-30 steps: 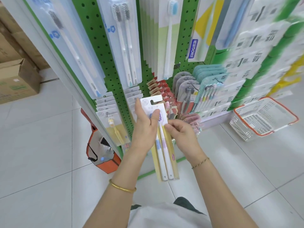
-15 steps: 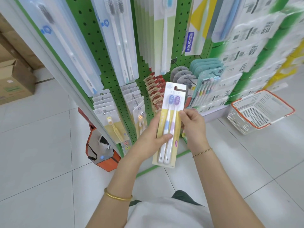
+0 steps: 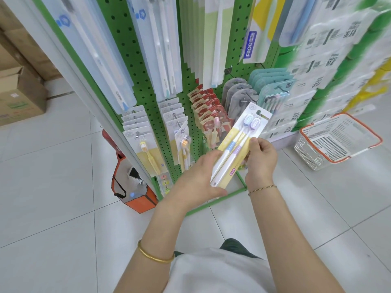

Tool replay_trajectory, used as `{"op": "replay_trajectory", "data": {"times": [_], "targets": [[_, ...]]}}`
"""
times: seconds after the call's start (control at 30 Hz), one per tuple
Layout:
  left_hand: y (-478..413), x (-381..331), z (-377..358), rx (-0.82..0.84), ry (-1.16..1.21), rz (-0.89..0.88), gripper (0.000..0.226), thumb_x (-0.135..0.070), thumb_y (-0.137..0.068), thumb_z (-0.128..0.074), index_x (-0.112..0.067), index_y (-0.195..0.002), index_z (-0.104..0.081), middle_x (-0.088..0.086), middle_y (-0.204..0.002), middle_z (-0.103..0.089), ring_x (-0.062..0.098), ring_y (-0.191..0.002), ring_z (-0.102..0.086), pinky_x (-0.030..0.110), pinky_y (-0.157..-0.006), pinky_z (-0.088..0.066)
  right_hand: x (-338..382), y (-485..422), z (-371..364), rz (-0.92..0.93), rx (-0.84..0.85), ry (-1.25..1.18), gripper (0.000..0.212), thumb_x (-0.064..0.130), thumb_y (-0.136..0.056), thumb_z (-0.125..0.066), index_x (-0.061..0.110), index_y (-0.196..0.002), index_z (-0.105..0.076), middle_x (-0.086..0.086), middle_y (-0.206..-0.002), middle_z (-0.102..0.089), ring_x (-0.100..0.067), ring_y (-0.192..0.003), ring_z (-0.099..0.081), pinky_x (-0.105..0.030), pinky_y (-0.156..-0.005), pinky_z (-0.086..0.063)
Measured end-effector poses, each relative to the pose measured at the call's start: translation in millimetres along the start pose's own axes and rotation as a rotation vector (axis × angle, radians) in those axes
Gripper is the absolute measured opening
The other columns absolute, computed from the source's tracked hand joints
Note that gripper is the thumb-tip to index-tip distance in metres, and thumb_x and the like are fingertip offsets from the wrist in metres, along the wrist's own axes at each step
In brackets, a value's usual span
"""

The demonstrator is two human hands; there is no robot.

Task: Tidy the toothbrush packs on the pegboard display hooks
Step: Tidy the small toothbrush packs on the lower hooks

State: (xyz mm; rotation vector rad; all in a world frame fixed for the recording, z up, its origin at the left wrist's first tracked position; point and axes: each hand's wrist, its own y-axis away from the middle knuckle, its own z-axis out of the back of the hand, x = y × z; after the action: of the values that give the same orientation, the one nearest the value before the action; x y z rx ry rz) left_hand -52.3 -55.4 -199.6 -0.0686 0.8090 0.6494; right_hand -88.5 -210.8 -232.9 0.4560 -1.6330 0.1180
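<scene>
- Since half a second earlier, the two-brush toothbrush pack with the white and yellow card [image 3: 237, 148] had tipped from upright to a slant, its top now leaning right.
- One second earlier it had hung lower, with the left hand covering the brush heads; now both capped heads showed.
- The left hand [image 3: 197, 179] gripped the pack's bottom end, thumb lying across the lower front and fingers behind the card.
- The right hand [image 3: 261, 159] pinched the pack's right edge about halfway up, fingers curled.
- The pack was on no hook: it was held in the air in front of the green perforated pegboard [image 3: 130, 51], with its top end over the lower row, in front of the grey rounded packs [image 3: 238, 92] and just beside the teal packs [image 3: 273, 85].
- Left of those hung the red-carded packs [image 3: 204, 106] and two files of small white-carded packs with yellow children's brushes [image 3: 143, 142].
- Long clear packs with white brushes [image 3: 163, 45] filled the upper hooks.
- A gold bangle [image 3: 155, 256] circled the left wrist, and a thin gold chain bracelet [image 3: 262, 188] the right.
- On the white tiled floor [image 3: 53, 197] stood a white wire basket with an orange rim [image 3: 336, 140] to the right, an orange fabric bag [image 3: 137, 193] at the rack's foot, and brown cardboard boxes [image 3: 20, 96] to the left.
</scene>
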Motion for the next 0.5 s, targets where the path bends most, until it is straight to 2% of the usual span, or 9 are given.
{"op": "replay_trajectory", "data": {"times": [0.07, 0.13, 0.2, 0.23, 0.3, 0.37, 0.43, 0.5], "targets": [[-0.1, -1.0, -1.2, 0.0, -0.074, -0.009, 0.1, -0.037, -0.073, -0.079, -0.034, -0.146, -0.012, -0.011, -0.151, -0.021, 0.011, -0.126, -0.041, 0.027, -0.094, -0.037, -0.2, -0.2, -0.8, -0.007, -0.018, -0.019, 0.032, 0.017, -0.09, -0.052, 0.019, -0.058, -0.057, -0.007, -0.074, -0.052, -0.019, -0.067, -0.046, -0.034, -0.062, -0.041], [-0.4, -1.1, -2.8, -0.001, -0.17, -0.018, 0.102, -0.038, -0.074, -0.078, -0.031, -0.148, -0.008, -0.011, -0.152, -0.015, 0.014, -0.127, -0.039, 0.026, -0.09, -0.034, 0.8, 0.1, -1.4, -0.012, -0.018, -0.024, 0.027, 0.024, -0.084, -0.054, 0.021, -0.058, -0.063, -0.017, -0.092, -0.059, -0.023, -0.079, -0.053, -0.042, -0.072, -0.049], [-1.8, 0.7, -4.7, -0.016, -0.213, -0.032, 0.098, -0.029, -0.078, -0.073, -0.029, -0.149, -0.005, -0.008, -0.152, -0.012, 0.018, -0.133, -0.033, 0.029, -0.098, -0.034, 3.0, 0.7, -1.0, -0.025, 0.003, -0.05, 0.027, 0.022, -0.086, -0.055, 0.02, -0.06, -0.064, -0.022, -0.103, -0.059, -0.026, -0.083, -0.056, -0.04, -0.074, -0.053], [-2.7, 1.6, -4.5, -0.019, -0.207, -0.033, 0.095, -0.023, -0.08, -0.069, -0.028, -0.15, -0.004, -0.006, -0.153, -0.013, 0.019, -0.135, -0.029, 0.031, -0.103, -0.033, 5.0, 1.6, -0.8, -0.033, 0.015, -0.072, 0.029, 0.017, -0.09, -0.055, 0.017, -0.061, -0.062, -0.02, -0.099, -0.058, -0.024, -0.079, -0.055, -0.035, -0.069, -0.053], [-4.5, 1.0, -1.4, 0.0, -0.144, -0.014, 0.09, -0.013, -0.083, -0.061, -0.028, -0.151, -0.003, -0.005, -0.155, -0.013, 0.019, -0.138, -0.025, 0.031, -0.108, -0.03, 8.5, 3.8, -0.2, -0.038, 0.039, -0.11, 0.029, 0.01, -0.094, -0.053, 0.014, -0.066, -0.058, -0.013, -0.082, -0.054, -0.018, -0.068, -0.05, -0.027, -0.062, -0.049], [-5.5, -0.3, 2.6, 0.052, -0.055, 0.015, 0.084, -0.01, -0.089, -0.053, -0.029, -0.152, -0.001, -0.005, -0.157, -0.011, 0.016, -0.141, -0.022, 0.028, -0.108, -0.026, 11.1, 6.1, 0.0, -0.042, 0.061, -0.138, 0.026, 0.012, -0.095, -0.055, 0.014, -0.069, -0.06, -0.008, -0.073, -0.052, -0.017, -0.065, -0.048, -0.028, -0.063, -0.047], [-6.3, -0.8, 4.9, 0.072, 0.046, 0.033, 0.076, -0.011, -0.094, -0.045, -0.031, -0.152, -0.001, -0.006, -0.158, -0.011, 0.017, -0.14, -0.024, 0.029, -0.107, -0.029, 14.2, 7.6, 0.3, -0.063, 0.109, -0.152, 0.019, 0.018, -0.095, -0.055, 0.014, -0.079, -0.064, -0.006, -0.079, -0.06, -0.018, -0.071, -0.057, -0.03, -0.067, -0.051], [-6.6, -3.6, 6.2, 0.062, 0.23, 0.046, 0.067, -0.015, -0.095, -0.041, -0.03, -0.152, -0.01, -0.003, -0.157, -0.019, 0.018, -0.136, -0.034, 0.034, -0.104, -0.035, 15.4, 7.8, 0.0, -0.09, 0.16, -0.149, 0.014, 0.023, -0.096, -0.054, 0.015, -0.09, -0.063, -0.006, -0.093, -0.065, -0.02, -0.081, -0.064, -0.032, -0.071, -0.054]]}}
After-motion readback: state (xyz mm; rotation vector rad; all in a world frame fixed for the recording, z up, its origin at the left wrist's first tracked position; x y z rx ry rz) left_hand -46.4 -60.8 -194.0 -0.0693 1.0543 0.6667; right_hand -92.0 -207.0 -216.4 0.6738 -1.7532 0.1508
